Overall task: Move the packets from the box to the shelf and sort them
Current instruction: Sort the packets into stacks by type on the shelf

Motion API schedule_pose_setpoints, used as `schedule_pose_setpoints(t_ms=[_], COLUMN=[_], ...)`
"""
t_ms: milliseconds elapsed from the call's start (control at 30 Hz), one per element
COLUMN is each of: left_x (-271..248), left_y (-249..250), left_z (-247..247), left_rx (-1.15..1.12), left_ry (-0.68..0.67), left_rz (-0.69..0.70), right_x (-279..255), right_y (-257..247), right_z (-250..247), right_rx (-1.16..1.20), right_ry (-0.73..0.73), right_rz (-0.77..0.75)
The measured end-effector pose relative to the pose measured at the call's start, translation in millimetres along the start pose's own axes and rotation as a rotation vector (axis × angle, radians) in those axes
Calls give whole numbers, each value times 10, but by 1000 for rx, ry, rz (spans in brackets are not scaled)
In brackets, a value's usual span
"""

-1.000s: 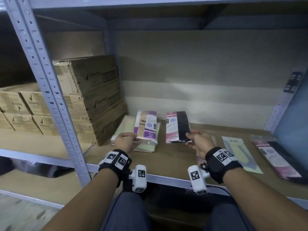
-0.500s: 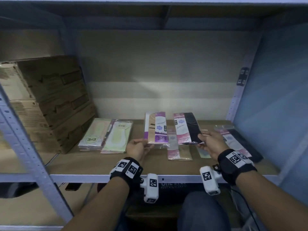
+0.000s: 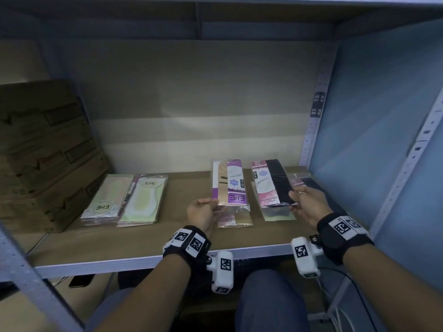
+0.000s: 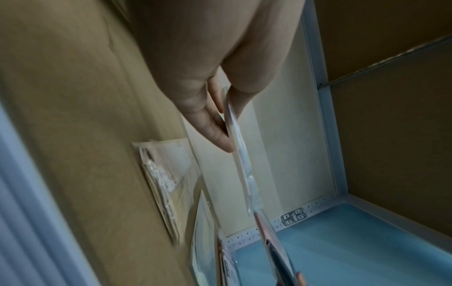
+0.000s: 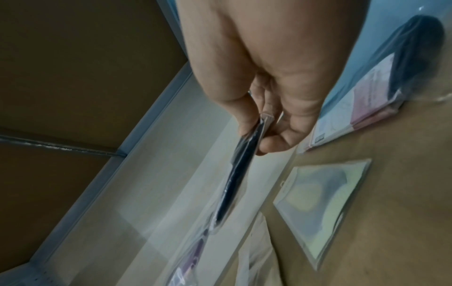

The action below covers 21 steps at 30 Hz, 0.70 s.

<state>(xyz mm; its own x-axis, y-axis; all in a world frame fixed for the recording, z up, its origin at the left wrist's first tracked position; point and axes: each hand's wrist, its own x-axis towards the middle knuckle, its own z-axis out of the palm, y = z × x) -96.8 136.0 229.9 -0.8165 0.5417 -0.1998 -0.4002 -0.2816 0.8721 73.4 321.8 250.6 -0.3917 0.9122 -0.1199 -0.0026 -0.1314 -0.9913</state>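
My left hand (image 3: pixel 203 209) pinches the lower left corner of a purple and beige packet (image 3: pixel 229 183), held up above the shelf (image 3: pixel 143 238); the left wrist view shows this packet (image 4: pixel 240 160) edge-on between thumb and fingers. My right hand (image 3: pixel 305 204) pinches a pink and black packet (image 3: pixel 271 183) by its lower right edge, seen edge-on as the dark packet (image 5: pixel 237 174) in the right wrist view. A beige packet (image 3: pixel 236 219) lies on the shelf under the left one. A pale green packet (image 3: pixel 279 214) lies under the right one.
Two stacks of pale green packets (image 3: pixel 127 200) lie at the shelf's left, beside stacked cardboard boxes (image 3: pixel 48 159). Another pink and black packet (image 3: pixel 309 183) lies by the blue side wall (image 3: pixel 383 140). A metal upright (image 3: pixel 26 279) crosses the lower left. My knees are below the shelf edge.
The view has swung right, so the boxes and upright slid left. Both hands, each holding its packet, have moved right along the shelf and now hover over the middle-right packets.
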Motion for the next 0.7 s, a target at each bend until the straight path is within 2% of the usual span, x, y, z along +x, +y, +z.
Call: schedule_pose_setpoints(t_ms=[267, 467, 700], left_x=[12, 24, 108], left_y=[-178, -329, -368], left_z=[286, 407, 423], left_rx=[18, -10, -25], left_ry=[-37, -48, -44], left_rz=[-73, -91, -82], right_x=[308, 690, 794], right_y=[-84, 61, 189], right_z=[-459, -814, -1013], right_rx=[-58, -260, -528], right_ry=[156, 318, 422], right_rz=[-41, -46, -17])
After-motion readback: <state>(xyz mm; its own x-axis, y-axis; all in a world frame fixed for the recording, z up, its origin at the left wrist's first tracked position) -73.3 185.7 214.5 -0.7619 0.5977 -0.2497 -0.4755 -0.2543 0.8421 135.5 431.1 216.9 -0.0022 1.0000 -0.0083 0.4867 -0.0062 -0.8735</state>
